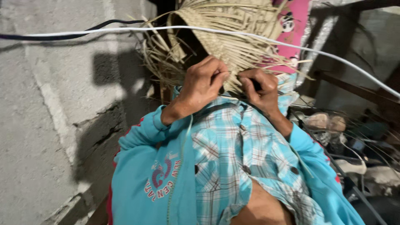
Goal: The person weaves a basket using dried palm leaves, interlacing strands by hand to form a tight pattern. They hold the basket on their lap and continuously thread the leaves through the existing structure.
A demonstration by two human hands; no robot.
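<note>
A partly woven piece of dried palm strips (pixel 233 33), pale straw in colour with loose ends sticking out, is held up in front of my chest. My left hand (pixel 202 85) grips its lower edge, fingers curled over the strips. My right hand (pixel 261 89) pinches the same edge just to the right, with something small and dark between its fingers that I cannot make out. Both hands almost touch each other. Below them I see my turquoise jacket sleeves (pixel 141 175) and a light blue checked shirt (pixel 233 158).
A white cable (pixel 333 56) and a dark cable (pixel 62 36) run across the view in front of the weaving. A rough concrete wall (pixel 50 125) stands at the left. A pink panel (pixel 293 29), wooden beams (pixel 358 89) and dim clutter (pixel 358 158) are at the right.
</note>
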